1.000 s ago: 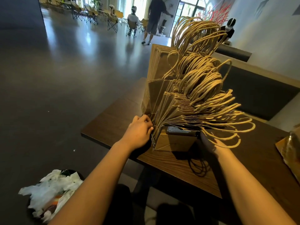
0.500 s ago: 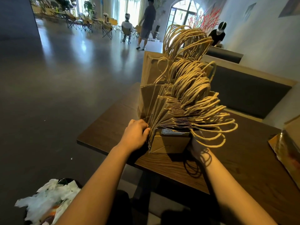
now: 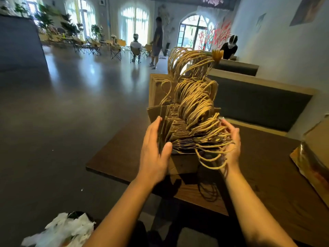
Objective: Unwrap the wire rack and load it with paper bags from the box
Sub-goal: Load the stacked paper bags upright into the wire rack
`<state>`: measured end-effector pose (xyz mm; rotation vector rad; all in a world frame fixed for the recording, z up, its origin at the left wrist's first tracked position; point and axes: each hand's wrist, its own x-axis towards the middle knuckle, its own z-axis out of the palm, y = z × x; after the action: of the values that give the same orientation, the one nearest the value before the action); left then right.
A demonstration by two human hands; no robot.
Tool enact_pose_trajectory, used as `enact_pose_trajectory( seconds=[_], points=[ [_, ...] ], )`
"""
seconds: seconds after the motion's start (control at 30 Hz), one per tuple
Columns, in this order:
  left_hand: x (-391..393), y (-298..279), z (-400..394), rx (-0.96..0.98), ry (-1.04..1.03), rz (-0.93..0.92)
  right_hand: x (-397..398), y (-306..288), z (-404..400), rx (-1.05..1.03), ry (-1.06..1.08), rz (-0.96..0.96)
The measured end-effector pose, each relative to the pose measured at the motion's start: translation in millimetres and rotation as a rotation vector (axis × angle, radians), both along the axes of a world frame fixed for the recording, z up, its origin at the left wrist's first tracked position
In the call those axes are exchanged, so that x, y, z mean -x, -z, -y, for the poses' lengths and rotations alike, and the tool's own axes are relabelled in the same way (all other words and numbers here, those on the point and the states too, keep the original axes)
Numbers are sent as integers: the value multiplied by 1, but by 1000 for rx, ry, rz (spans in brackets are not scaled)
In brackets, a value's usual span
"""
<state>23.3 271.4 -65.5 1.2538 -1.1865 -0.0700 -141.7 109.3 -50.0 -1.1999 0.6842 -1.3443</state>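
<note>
A dense row of brown paper bags (image 3: 178, 134) with twisted paper handles (image 3: 195, 102) stands upright in steps on the dark wooden table (image 3: 267, 184). The wire rack under them is hidden by the bags. My left hand (image 3: 154, 154) presses flat against the left side of the front bags, thumb on their front edge. My right hand (image 3: 231, 143) cups the right side, its spread fingers touching the front handles. A cardboard box (image 3: 318, 132) with shiny wrap shows at the right edge.
Crumpled white wrapping (image 3: 65, 229) lies in a bin on the floor at lower left. A dark padded bench (image 3: 258, 102) runs behind the table. Several people and folding chairs (image 3: 114, 49) are far across the open floor.
Both hands have risen from the base of the front bags to the sides of the stack. My left hand has opened flat. The view has tilted upward.
</note>
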Motion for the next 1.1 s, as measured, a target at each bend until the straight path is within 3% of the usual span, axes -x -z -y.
enact_pose_trajectory(
  seconds=[0.07, 0.17, 0.43, 0.57, 0.67, 0.77, 1.1],
  points=[
    [17, -3, 5, -66, 46, 69, -6, -14, -13, 60, -49, -68],
    [33, -8, 12, -152, 75, -7, -13, -14, -14, 103, -209, -21],
    [29, -15, 25, -149, 168, -127, -8, -31, -13, 199, -215, -187],
    [23, -13, 29, -100, 204, -44, -2, -30, -10, 275, -224, -146],
    [19, -32, 30, -2, 88, 155, -6, -42, -16, 329, -299, -147],
    [11, -44, 31, -66, 33, 303, -5, -45, -10, 382, -327, -189],
    [3, -39, 28, -104, -28, 374, 12, -48, 6, 432, -336, -335]
  ],
)
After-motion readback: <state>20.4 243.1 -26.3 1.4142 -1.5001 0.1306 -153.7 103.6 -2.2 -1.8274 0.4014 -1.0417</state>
